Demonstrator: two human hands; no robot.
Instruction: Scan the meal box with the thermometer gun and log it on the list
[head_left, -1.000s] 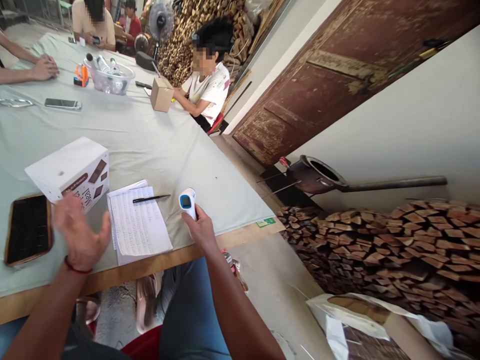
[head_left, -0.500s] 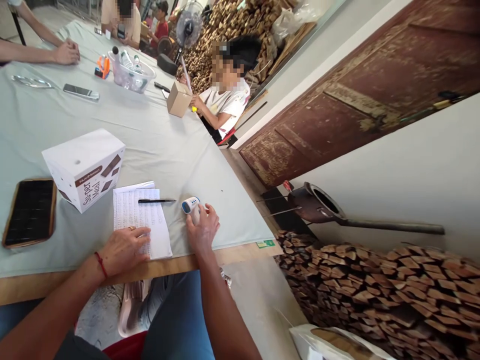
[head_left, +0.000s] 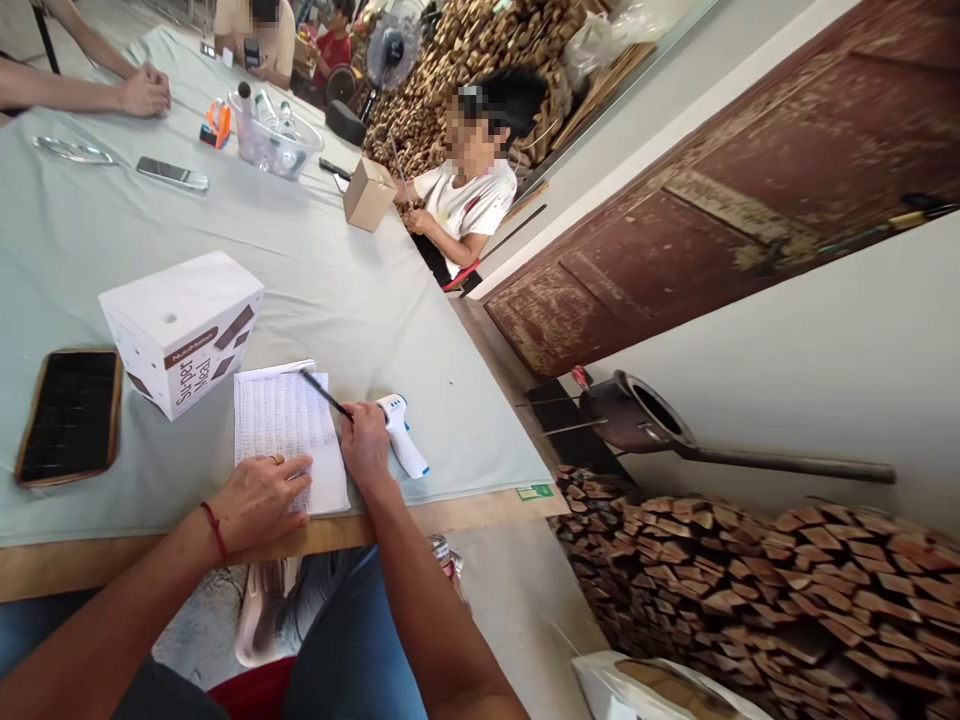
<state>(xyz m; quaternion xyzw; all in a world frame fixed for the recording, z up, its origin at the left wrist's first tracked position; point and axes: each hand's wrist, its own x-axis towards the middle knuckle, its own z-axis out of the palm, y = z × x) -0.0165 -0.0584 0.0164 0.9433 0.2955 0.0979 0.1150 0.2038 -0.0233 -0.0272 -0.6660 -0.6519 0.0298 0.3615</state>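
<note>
My left hand [head_left: 264, 500] lies flat with its fingers stretched over the lower left part of a sheet of paper [head_left: 274, 415] covered in rows of writing. At the sheet's right edge, my right hand [head_left: 367, 441] is closed on one end of a black pen [head_left: 324, 392]. The pen slants up and left across the top right of the paper. Just right of that hand, a white and blue infrared thermometer [head_left: 403, 440] lies on its side on the cloth.
A white box [head_left: 184, 335] stands behind the paper, with a phone [head_left: 69, 415] to its left. Farther off are a plastic basket [head_left: 277, 145] of bottles, a cardboard box [head_left: 370, 195] and another phone [head_left: 171, 173]. Several people sit around the table. Stacked firewood [head_left: 735, 580] lies right.
My right hand has let go of the thermometer, moved left and taken hold of the pen, which has turned. My left hand stays on the paper.
</note>
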